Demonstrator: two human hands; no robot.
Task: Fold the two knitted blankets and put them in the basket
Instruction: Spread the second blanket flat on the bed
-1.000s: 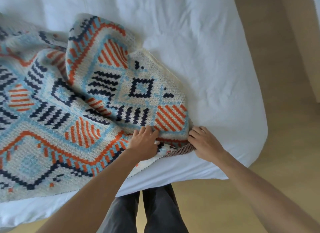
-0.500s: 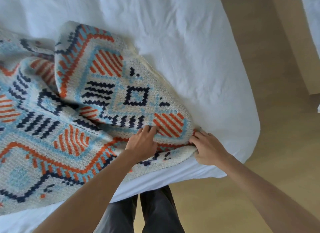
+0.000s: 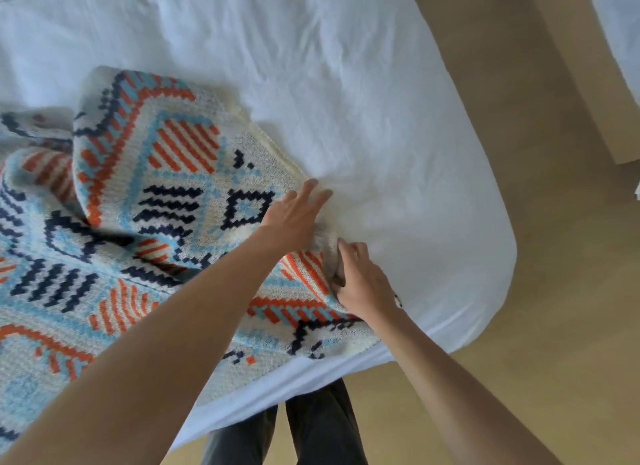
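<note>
You have the orange, blue, navy and cream patterned knitted blanket [image 3: 138, 205] lying rumpled across the white-sheeted bed [image 3: 381, 118], one flap doubled over near the mattress corner. That looks like why both hands meet at its cream border: you need that edge under control to square the fold. Your right hand [image 3: 363, 288] is curled round a bunched piece of the border, gripping it, while your left hand [image 3: 294, 218] lies flat on the knit with fingers straight and slightly spread, holding nothing; no basket in view, and only one blanket shows.
</note>
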